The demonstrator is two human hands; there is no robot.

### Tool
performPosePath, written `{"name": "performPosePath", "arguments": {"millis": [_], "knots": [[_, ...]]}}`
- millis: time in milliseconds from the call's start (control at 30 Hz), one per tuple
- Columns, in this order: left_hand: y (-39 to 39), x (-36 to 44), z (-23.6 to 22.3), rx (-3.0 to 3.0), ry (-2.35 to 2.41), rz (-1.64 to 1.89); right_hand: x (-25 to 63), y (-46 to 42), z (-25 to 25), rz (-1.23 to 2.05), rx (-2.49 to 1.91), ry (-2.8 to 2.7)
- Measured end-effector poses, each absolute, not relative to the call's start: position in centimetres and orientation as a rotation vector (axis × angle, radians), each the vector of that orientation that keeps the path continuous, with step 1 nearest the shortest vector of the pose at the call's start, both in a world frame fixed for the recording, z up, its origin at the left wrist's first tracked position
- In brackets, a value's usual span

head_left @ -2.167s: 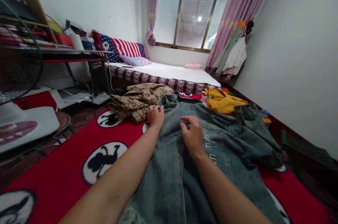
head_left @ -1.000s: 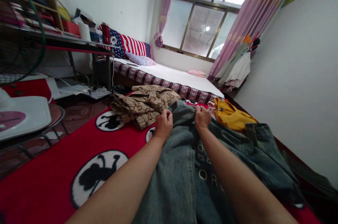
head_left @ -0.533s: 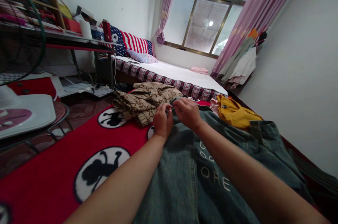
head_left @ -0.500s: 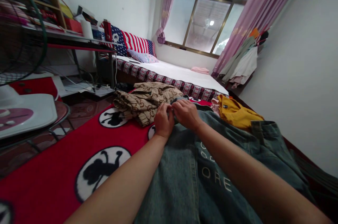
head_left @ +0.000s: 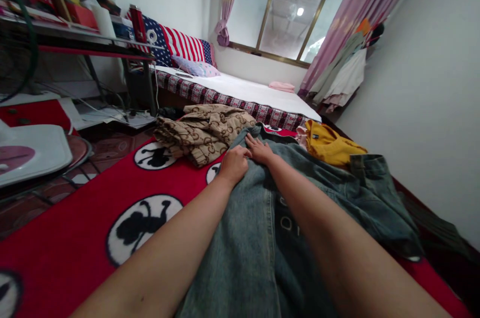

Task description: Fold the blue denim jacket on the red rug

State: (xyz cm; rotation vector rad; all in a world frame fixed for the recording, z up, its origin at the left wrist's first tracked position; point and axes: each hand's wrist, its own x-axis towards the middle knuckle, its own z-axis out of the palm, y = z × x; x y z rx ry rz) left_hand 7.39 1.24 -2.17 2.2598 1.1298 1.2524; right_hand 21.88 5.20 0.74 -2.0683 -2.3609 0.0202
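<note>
A blue-green denim jacket [head_left: 240, 228] with pale stitched letters lies spread before me, its collar end pointing away. My left hand [head_left: 235, 162] is closed on the cloth at the jacket's left shoulder area; its fingertips are partly hidden. Just to the right, my right hand [head_left: 259, 150] lies on the denim below the collar, fingers stretched out and apart. The forearm on that side covers some of the lettering. One sleeve reaches out to the right, its cuff end folded up.
Under the jacket is a red blanket [head_left: 75, 228] with white round prints. Brown patterned clothing [head_left: 206, 133] lies beyond my left hand, a yellow garment [head_left: 332, 143] at the right. A white-topped bed [head_left: 240, 89], a cluttered desk [head_left: 93, 49] and a white plastic seat [head_left: 33, 150] stand around.
My right hand has gone from a pinch beside the left hand to lying flat with fingers spread. The left hand stays closed at the jacket's edge. The view has tilted down slightly.
</note>
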Motion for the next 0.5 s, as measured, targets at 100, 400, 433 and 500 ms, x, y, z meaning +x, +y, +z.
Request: {"name": "performPosePath", "arguments": {"millis": [100, 400, 433, 500], "knots": [[1.7, 7.3, -2.5, 2.318, 1.158, 1.165, 21.8, 3.2, 1.6, 0.107, -2.028, -2.241], [2.3, 8.3, -2.5, 2.483, 1.077, 0.801, 21.7, -14.7, 1.2, 0.045, -1.370, -2.404], [2.3, 8.4, -2.4, 2.510, 1.077, 0.738, 21.3, -16.3, 1.3, 0.066, -1.345, -2.474], [2.1, 8.5, -2.1, 2.557, 1.047, 0.624, 20.1, -18.8, 1.8, 0.123, -1.276, -2.624]]}}
